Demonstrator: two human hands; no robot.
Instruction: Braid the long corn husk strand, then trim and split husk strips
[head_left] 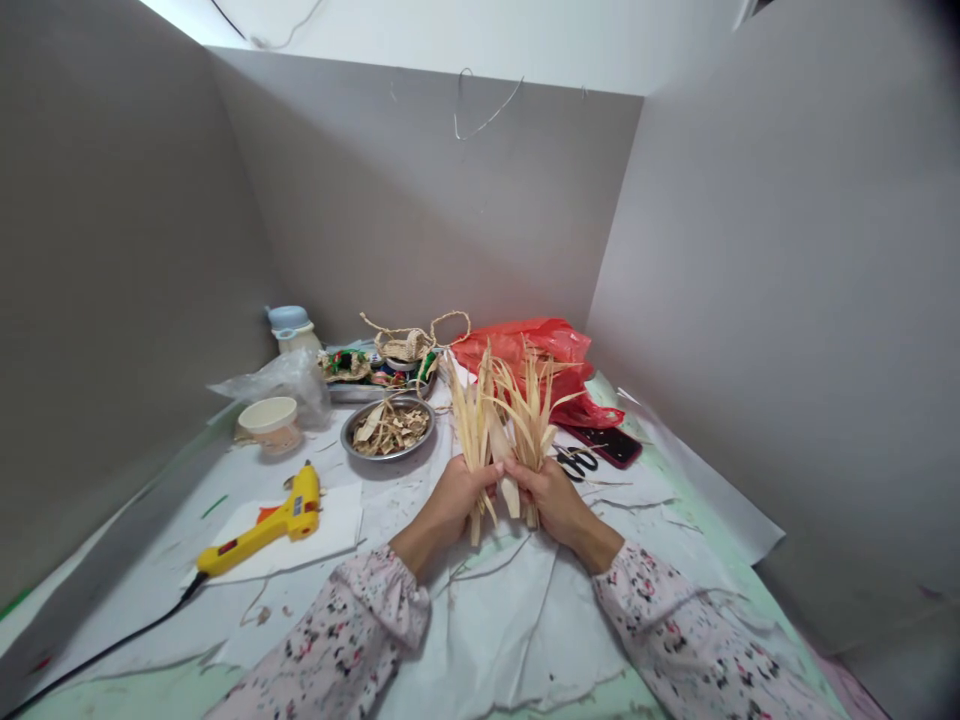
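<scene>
My left hand (459,497) is closed around a bundle of pale dried straw strips (471,420), which fan out upward from the fist. A second bundle of the same strips (531,415) stands in my right hand (556,500), also closed. Between the two bundles a wider, flat dried leaf piece (508,488) is pinched where the fingertips of both hands meet. The cut lower ends of the strips poke out below my hands, above the paper. Black-handled scissors (576,462) lie just beyond my right hand, partly hidden.
A yellow glue gun (262,530) lies on white paper at left, its cord running toward me. A metal bowl (349,437) holds dried scraps. Behind stand a tray (349,393), a cup (268,415) and a bottle (291,325). A red plastic bag (555,345) and a phone (619,446) are at right; grey partitions enclose the table.
</scene>
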